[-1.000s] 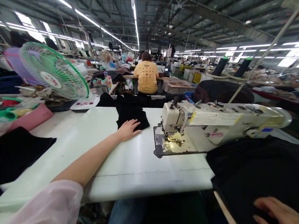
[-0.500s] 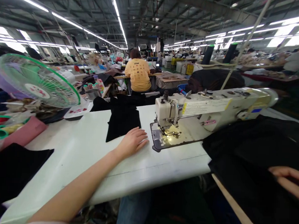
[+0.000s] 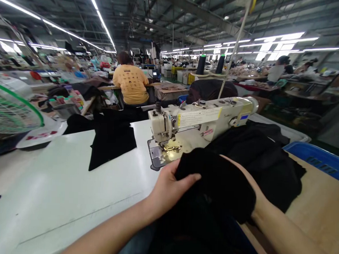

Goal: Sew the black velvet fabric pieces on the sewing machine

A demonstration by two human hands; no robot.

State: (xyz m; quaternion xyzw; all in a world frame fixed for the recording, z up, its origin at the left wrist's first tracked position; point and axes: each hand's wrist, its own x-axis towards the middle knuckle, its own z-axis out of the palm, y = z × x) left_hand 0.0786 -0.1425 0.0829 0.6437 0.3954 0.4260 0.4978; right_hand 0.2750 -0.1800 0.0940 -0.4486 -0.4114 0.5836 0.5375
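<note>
A piece of black fabric point(image 3: 214, 180) is held up between my two hands at the table's front edge, just before the sewing machine point(image 3: 197, 118). My left hand point(image 3: 173, 184) pinches its left edge, thumb on the near side and fingers behind. Behind its upper right side lies my right hand point(image 3: 247, 181), closed on the cloth with its fingers mostly hidden. The machine's needle and lit metal plate point(image 3: 154, 152) are a little beyond my left hand. To the right, a heap of black fabric point(image 3: 257, 156) lies beside the machine.
More black cloth point(image 3: 113, 147) lies on the white table point(image 3: 72, 197), left of the machine. A green-rimmed fan point(image 3: 17, 107) stands far left. At the right are a blue basket point(image 3: 318, 158) and a wooden board point(image 3: 314, 195). Someone in a yellow shirt point(image 3: 132, 83) sits ahead.
My left hand has left the tabletop and taken hold of the black fabric. My right hand has come in from the far right with that piece. The view has turned right.
</note>
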